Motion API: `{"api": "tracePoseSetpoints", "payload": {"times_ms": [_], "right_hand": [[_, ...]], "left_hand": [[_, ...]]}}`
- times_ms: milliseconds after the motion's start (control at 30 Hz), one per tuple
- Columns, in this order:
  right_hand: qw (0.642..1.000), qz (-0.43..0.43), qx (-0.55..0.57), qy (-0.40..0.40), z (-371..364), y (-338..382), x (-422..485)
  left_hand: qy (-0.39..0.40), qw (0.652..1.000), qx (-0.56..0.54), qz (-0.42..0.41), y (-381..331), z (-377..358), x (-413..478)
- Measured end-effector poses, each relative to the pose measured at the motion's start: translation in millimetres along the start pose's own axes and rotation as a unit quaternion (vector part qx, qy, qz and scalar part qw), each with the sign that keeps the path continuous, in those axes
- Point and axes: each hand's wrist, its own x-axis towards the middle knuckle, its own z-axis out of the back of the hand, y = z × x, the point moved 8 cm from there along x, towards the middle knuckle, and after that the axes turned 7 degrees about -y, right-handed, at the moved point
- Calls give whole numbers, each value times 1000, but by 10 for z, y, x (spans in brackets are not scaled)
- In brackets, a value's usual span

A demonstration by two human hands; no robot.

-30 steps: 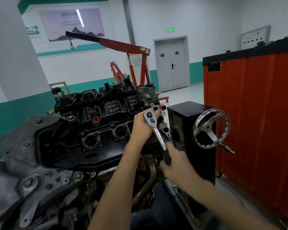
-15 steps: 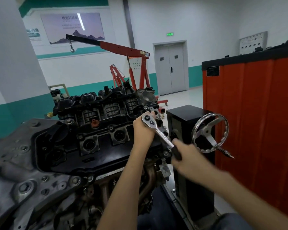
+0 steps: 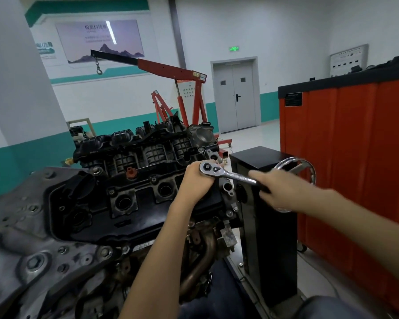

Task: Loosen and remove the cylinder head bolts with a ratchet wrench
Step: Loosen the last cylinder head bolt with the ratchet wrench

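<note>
**Two-Handed Pull On A Hidden Bolt**

One hand steadied while the other pulled. The left hand (image 3: pixel 197 180) cupped the head of the ratchet wrench (image 3: pixel 226 174), fingers curled round it, at the right-hand end of the cylinder head (image 3: pixel 134 203). The bolt under the tool was hidden. The right hand (image 3: pixel 276 189) was closed on the handle's dark grip, though blur hid its finger detail.

Done well, the left hand would likely press the socket square onto the bolt while the right swept the handle smoothly. The knuckles also needed to stay clear of the handwheel (image 3: pixel 309 166) just beyond them.

The engine stood beside a black pedestal (image 3: pixel 263 157), with a red cabinet (image 3: pixel 355 157) to the right. Behind were a red engine hoist (image 3: pixel 171 67) and a grey double door (image 3: pixel 236 95), in a white workshop with a teal wall band.
</note>
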Motion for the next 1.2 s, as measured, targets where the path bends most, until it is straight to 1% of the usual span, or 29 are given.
{"api": "tracePoseSetpoints", "payload": {"times_ms": [33, 67, 133, 167, 200, 233, 300, 333, 400, 433, 467, 533, 633, 667, 733, 800, 833, 867, 933, 967, 1000, 1033, 1100, 1133, 1200], "right_hand": [[999, 23, -49, -7, 100, -26, 89], [997, 35, -71, -16, 157, -31, 140], [998, 20, -50, -36, 133, 3, 84], [999, -2, -8, -42, 41, 42, -12], [996, -35, 64, -44, -93, 100, -138], [984, -73, 156, -45, -244, 193, -276], [936, -129, 320, -70, -489, 468, -469], [911, -151, 372, -94, -582, 611, -509], [875, -181, 428, -136, -712, 871, -506], [867, -181, 441, -147, -740, 963, -481], [868, -177, 440, -148, -755, 996, -457], [890, -170, 405, -124, -749, 876, -432], [940, -122, 308, -81, -572, 474, -417], [957, -105, 263, -68, -478, 317, -382], [989, -61, 125, -46, -265, 42, -230], [999, -9, -15, -47, -32, -100, -30], [997, 12, -55, -55, 53, -105, 55], [995, 28, -75, -64, 98, -85, 104], [994, 17, -72, -78, 87, -11, 64], [995, -5, -46, -84, 23, 35, -19], [995, -36, 8, -88, -77, 96, -133], [989, -78, 92, -88, -208, 180, -260], [948, -139, 270, -90, -478, 464, -459], [924, -158, 330, -107, -580, 624, -499], [889, -190, 395, -137, -751, 889, -476]], "left_hand": [[-4, 1000, 0, -1, 1, 8, -13], [-16, 1000, -14, 2, 10, 18, -23], [-57, 996, -70, 12, 14, 39, -73], [-78, 993, -91, 12, -4, 42, -97], [-95, 991, -97, 12, -19, 34, -114], [-107, 989, -97, 11, -33, 21, -121], [-126, 987, -98, 11, -67, -2, -121], [-132, 986, -102, 20, -78, -11, -119], [-131, 985, -110, 34, -86, -20, -110], [-127, 985, -112, 35, -94, -13, -111], [-120, 986, -107, 37, -94, 1, -113], [-91, 991, -90, 36, -70, 19, -110], [-50, 995, -83, 29, -45, 0, -133], [-46, 995, -78, 30, -28, -7, -130], [-43, 997, -59, 25, -15, -9, -113], [-47, 997, -54, 18, -22, 6, -118], [-57, 996, -62, 15, -20, 29, -129], [-74, 994, -74, 15, -4, 60, -142], [-109, 989, -102, 22, 48, 96, -172], [-120, 986, -113, 24, 69, 91, -181], [-126, 984, -121, 25, 79, 73, -191], [-130, 983, -129, 24, 75, 51, -197], [-141, 979, -145, 19, 47, 20, -206], [-147, 978, -146, 21, 41, 11, -205], [-153, 979, -133, 29, 47, 14, -185]]}}
